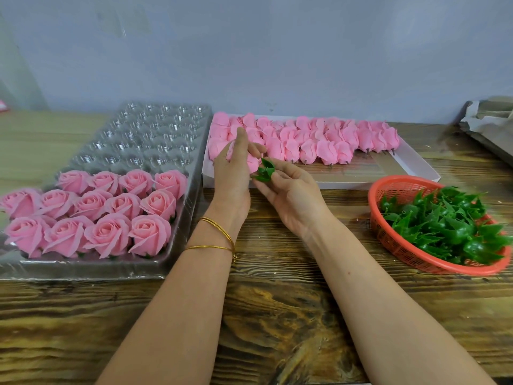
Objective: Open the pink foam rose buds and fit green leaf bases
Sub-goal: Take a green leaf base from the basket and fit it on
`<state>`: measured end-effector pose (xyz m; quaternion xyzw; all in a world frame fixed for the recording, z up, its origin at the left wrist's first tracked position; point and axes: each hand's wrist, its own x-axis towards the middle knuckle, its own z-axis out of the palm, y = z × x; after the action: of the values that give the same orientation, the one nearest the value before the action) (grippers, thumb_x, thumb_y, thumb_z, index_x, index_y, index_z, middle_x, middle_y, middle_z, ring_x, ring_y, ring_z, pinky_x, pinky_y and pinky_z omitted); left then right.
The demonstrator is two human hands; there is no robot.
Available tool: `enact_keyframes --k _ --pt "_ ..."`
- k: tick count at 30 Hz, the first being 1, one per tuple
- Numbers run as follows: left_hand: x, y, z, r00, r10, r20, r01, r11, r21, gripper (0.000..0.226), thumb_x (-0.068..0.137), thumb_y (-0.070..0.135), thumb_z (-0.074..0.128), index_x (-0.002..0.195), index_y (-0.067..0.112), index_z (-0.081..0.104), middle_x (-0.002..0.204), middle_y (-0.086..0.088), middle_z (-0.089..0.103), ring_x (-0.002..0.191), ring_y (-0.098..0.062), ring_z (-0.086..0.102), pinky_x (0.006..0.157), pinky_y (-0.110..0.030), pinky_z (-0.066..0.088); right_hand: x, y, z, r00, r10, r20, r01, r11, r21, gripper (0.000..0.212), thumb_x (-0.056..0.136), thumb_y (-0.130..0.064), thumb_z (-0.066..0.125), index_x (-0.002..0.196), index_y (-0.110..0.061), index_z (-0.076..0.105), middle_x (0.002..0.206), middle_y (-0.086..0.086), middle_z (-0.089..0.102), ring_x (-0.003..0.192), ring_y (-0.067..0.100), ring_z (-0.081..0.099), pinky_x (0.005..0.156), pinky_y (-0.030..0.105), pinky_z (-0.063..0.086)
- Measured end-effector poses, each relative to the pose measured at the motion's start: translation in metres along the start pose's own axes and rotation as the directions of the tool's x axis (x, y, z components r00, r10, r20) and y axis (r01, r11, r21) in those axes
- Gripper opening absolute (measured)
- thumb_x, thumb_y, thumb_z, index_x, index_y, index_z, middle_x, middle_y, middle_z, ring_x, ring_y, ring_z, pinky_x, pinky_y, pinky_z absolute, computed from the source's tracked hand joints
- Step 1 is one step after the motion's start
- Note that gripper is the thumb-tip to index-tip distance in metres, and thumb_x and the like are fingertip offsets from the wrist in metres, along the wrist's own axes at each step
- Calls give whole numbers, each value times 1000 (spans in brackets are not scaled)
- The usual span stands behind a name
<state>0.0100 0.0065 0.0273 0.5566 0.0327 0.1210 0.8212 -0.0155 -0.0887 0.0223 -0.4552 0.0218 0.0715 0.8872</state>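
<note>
My left hand [231, 173] grips a pink foam rose bud [251, 162] just above the table, with most of the bud hidden behind the fingers. My right hand [291, 195] pinches a green leaf base [265, 172] right beside the bud's lower end. Whether the two parts touch is hidden by the fingers. Behind the hands, several shut pink buds [319, 140] lie in rows in a white flat box [416, 168]. Several opened roses [111, 212] with green bases stand in a clear plastic tray [155, 129] on the left.
An orange basket [399, 190] at the right holds several loose green leaf bases [444, 223]. Crumpled grey packing [488, 120] lies at the far right against the grey wall. The wooden table [277, 301] runs to the near edge under my forearms.
</note>
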Motion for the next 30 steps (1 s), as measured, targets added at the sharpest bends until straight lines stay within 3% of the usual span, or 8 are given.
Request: enact_keyframes --k 3,6,10,13,20,26,30 --pt "-1 -2 0 1000 16 -1 -16 1000 27 50 100 36 50 54 16 51 68 3 68 69 -5 65 63 -21 50 -2 0 2 1000 2 24 -3 1000 27 36 98 15 31 129 10 49 84 9 68 101 25 64 104 43 48" --pt "-2 -3 0 999 33 2 -33 998 50 49 100 37 50 56 16 52 69 4 68 70 -5 65 64 -20 52 -3 1 3 999 21 35 -22 999 35 36 99 14 30 129 8 49 100 15 67 102 24 65 102 41 49" --pt "-2 -4 1 999 44 -1 -44 994 95 54 100 38 50 48 23 55 72 5 68 81 -13 65 84 -36 53 -3 3 2 999 35 22 -35 999 -18 40 98 14 32 134 7 49 115 18 62 109 25 61 98 36 51" --pt "-3 -4 2 998 58 1 -58 991 118 52 100 37 50 50 21 55 74 3 67 86 -18 64 94 -46 49 -2 3 1 999 31 16 -30 999 -30 40 97 15 33 133 7 50 113 18 61 106 23 61 96 35 52" --pt "-5 -4 3 995 94 17 -96 985 144 48 100 35 49 56 16 54 73 1 65 82 -16 62 94 -47 49 -3 4 0 1000 13 8 -13 1000 17 26 95 15 42 114 7 58 92 14 67 90 20 67 91 33 56" --pt "-4 -5 2 994 106 23 -108 980 169 47 101 34 49 57 16 54 71 1 64 80 -15 61 93 -45 49 0 5 -4 999 -1 -32 0 1000 -26 29 93 14 49 120 8 59 98 15 70 91 20 70 90 33 57" --pt "-3 -5 2 993 115 22 -117 976 184 46 101 34 48 59 14 53 73 1 65 80 -13 62 85 -38 49 0 6 -7 999 -10 -50 5 996 -88 31 91 14 52 119 4 61 89 9 74 87 16 72 84 28 58"
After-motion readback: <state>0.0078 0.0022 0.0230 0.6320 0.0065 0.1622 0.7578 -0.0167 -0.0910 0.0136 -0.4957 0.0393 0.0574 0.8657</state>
